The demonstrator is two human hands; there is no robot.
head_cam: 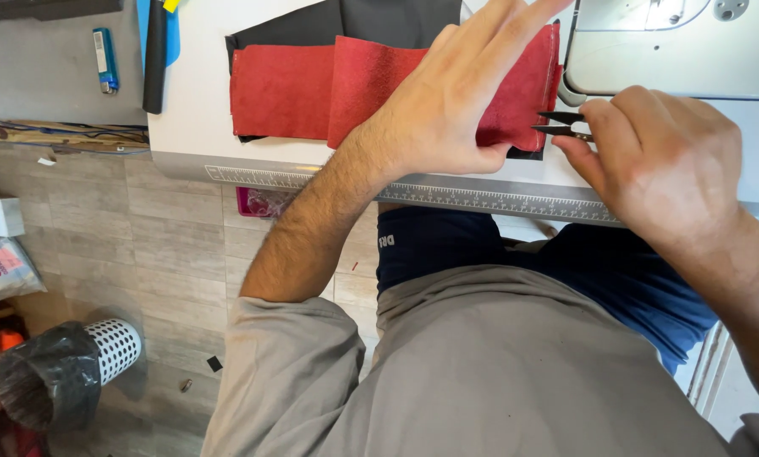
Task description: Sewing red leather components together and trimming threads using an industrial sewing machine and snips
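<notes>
On the white sewing table (193, 127), the flat, spread left hand (447, 110) hides part of two overlapping red suede pieces (312, 89) atop half-covered black fabric (379, 19), while the right hand (659, 161) pinches one black thread snips (563, 124) at their right edge.

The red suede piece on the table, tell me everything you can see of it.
The red suede piece looks like soft, napped leather, in two overlapping layers, the right one a brighter red. It lies flat on the white table, over a black sheet. The left hand presses down on its right part, fingers spread. At its right edge, the right hand holds small black snips, blades pointing at the edge.
</notes>
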